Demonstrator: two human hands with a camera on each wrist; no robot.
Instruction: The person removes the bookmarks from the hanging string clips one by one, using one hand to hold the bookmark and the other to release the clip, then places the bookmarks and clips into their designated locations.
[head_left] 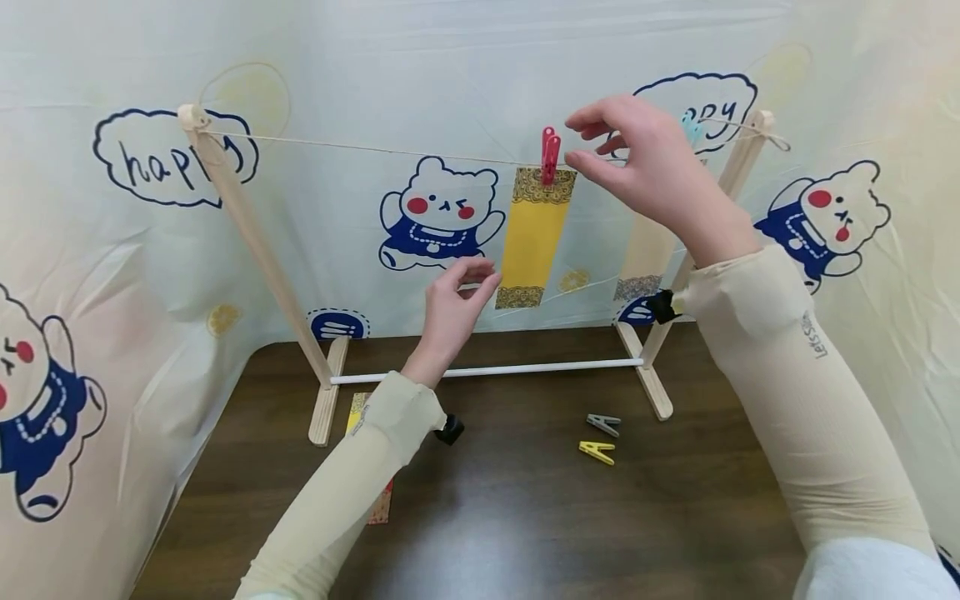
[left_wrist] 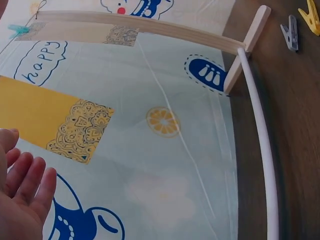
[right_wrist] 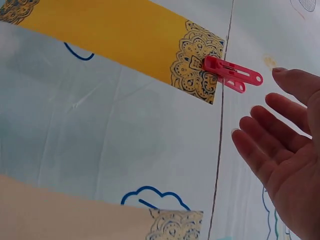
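Observation:
A yellow paper strip [head_left: 534, 242] with patterned ends hangs from a thin string [head_left: 360, 150], held by a red clothespin [head_left: 551, 157]. Just right of the clothespin, my right hand [head_left: 648, 167] is raised with its fingers apart and nothing between them; the right wrist view shows a gap between fingertips and clothespin [right_wrist: 232, 73]. My left hand [head_left: 459, 304] is beside the strip's lower left edge, fingers loosely bent and holding nothing. In the left wrist view its fingers are near the strip [left_wrist: 50, 120]. Further right hangs a beige strip [head_left: 647, 242] under a light blue clothespin [head_left: 692, 127], partly behind my right hand.
A wooden frame with a left post [head_left: 255, 242] and a white crossbar [head_left: 540, 367] stands on the dark table [head_left: 510, 500]. A grey clothespin [head_left: 603, 424] and a yellow clothespin [head_left: 597, 452] lie at right. Patterned paper [head_left: 381, 505] is partly under my left arm.

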